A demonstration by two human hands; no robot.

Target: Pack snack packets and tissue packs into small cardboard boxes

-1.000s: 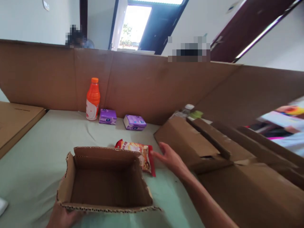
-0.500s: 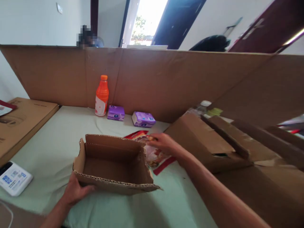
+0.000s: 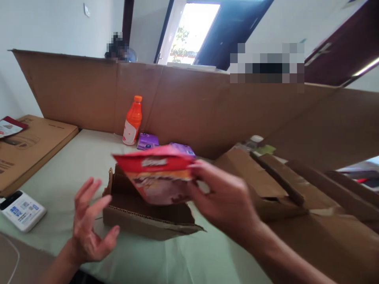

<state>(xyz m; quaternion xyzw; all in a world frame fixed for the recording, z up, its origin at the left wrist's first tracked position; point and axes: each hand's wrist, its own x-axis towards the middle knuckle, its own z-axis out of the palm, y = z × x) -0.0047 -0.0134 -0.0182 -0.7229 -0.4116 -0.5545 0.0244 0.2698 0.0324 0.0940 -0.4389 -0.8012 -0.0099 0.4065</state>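
My right hand point(image 3: 222, 193) grips a red food packet point(image 3: 162, 177) by its right edge, thumb and fingers closed on it. The packet is tilted, slightly blurred, and hangs above an open cardboard box point(image 3: 148, 227), hiding part of its inside. My left hand point(image 3: 91, 225) is raised at the box's left end, fingers spread and holding nothing. The box stands on a pale green cloth point(image 3: 189, 260).
Behind stand an orange bottle point(image 3: 133, 122) and two purple tissue packs point(image 3: 148, 141). A white device point(image 3: 23, 211) and a flat carton point(image 3: 38, 146) lie at left. Larger cardboard boxes point(image 3: 284, 181) stand at right, and a cardboard wall point(image 3: 201, 102) closes the back.
The red packet has been lifted from the cloth beside the box and brought left over it by my right hand. My left hand has let go of the box and risen, opening.
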